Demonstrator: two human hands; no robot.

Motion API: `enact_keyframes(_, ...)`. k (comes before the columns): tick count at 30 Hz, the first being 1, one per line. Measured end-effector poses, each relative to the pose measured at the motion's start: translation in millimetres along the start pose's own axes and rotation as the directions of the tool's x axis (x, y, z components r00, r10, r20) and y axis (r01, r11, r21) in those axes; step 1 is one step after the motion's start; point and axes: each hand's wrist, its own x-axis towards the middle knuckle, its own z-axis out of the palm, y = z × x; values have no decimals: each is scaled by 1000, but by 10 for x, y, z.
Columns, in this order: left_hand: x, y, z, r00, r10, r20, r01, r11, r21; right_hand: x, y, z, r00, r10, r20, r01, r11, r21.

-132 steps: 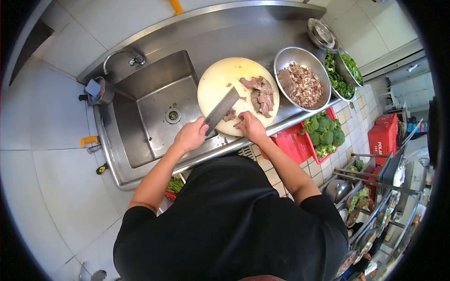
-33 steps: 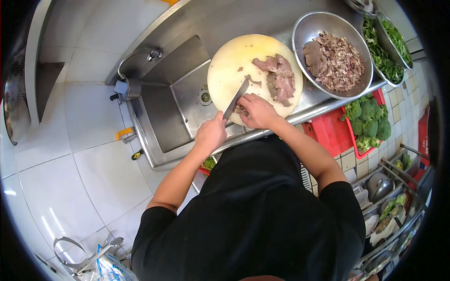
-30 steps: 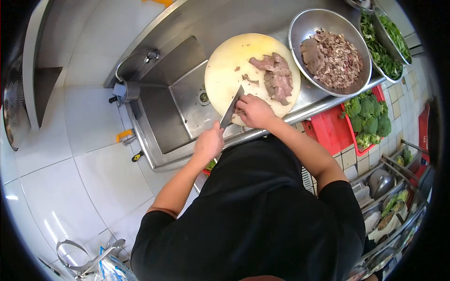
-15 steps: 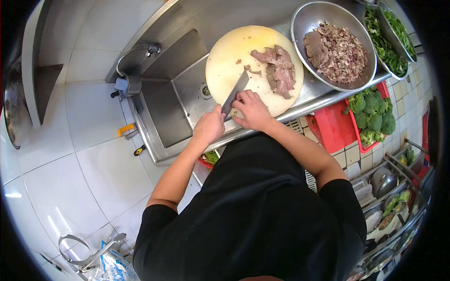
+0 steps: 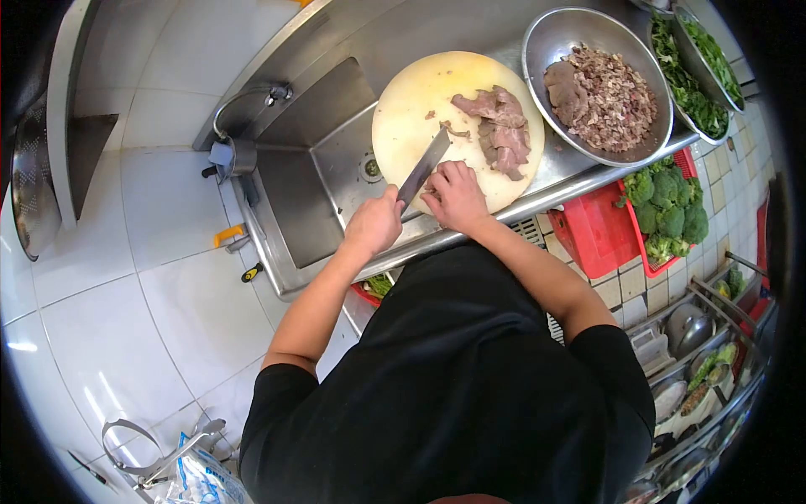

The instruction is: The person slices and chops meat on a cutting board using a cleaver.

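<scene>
My left hand [image 5: 374,225] is closed round the handle of a kitchen knife [image 5: 425,168], its blade slanting up and away over the round cutting board [image 5: 411,92]. Close beside the blade, my right hand [image 5: 457,198] rests near the board's front edge with its fingers curled and pressed down. What lies under those fingers is hidden. Slabs of brownish-pink cooked meat [image 5: 504,134] lie on the board's right half, beyond my right hand. A thin meat scrap [image 5: 456,129] sits near the knife tip.
A steel bowl [image 5: 537,80] of chopped meat stands right of the board, with bowls of leafy greens [image 5: 688,84] beyond. The steel sink [image 5: 294,197] opens at left. Below the counter's right edge are a red basket [image 5: 592,231] and broccoli [image 5: 670,210].
The knife and both hands have barely shifted. My right fingers are curled closer together, and the small piece seen by them earlier is now out of sight. The view has tilted slightly.
</scene>
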Motion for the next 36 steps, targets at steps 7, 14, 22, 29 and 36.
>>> enact_keyframes(7,-185,79,70,998,-53,-18,53,999,6,118,217,-80,987,0,159,-24,989,147)
enact_keyframes(14,-509,-35,106,998,-58,32,58,998,1,86,234,25,992,4,125,-20,992,127)
enact_keyframes(22,74,143,367,995,-22,-99,19,999,-35,85,206,-124,982,35,183,-66,984,164)
enact_keyframes(29,-370,86,285,998,-69,2,69,997,-27,58,308,-109,985,-36,171,21,996,90)
enact_keyframes(36,115,202,382,995,7,-96,-12,998,-57,120,223,-274,960,21,279,-55,992,113)
